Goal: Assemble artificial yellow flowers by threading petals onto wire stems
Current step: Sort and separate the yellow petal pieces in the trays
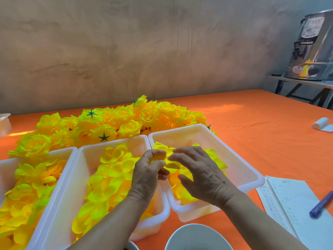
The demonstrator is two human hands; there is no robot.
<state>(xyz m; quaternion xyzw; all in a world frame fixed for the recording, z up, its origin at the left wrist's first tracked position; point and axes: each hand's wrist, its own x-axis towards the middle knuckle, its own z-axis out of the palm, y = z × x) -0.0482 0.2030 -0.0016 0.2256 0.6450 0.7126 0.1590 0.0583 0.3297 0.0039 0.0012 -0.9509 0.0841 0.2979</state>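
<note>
Two hands are in shot now, and both arms come in bare. The left hand (pixel 146 170) shows its back, with fine creases crossing the wrist and small folds over the knuckles. The left forearm (pixel 108 226) is uncovered right to the bottom edge, smooth and rounded. The right hand (pixel 201 175) is the clearer one. Tendons and veins stand up as ridges fanning across its back, and deep lines ring the wrist. The right forearm (pixel 252 219) is bare skin to the frame edge too. The nails seem cut short, though the fingertips are too blurred to be sure.
</note>
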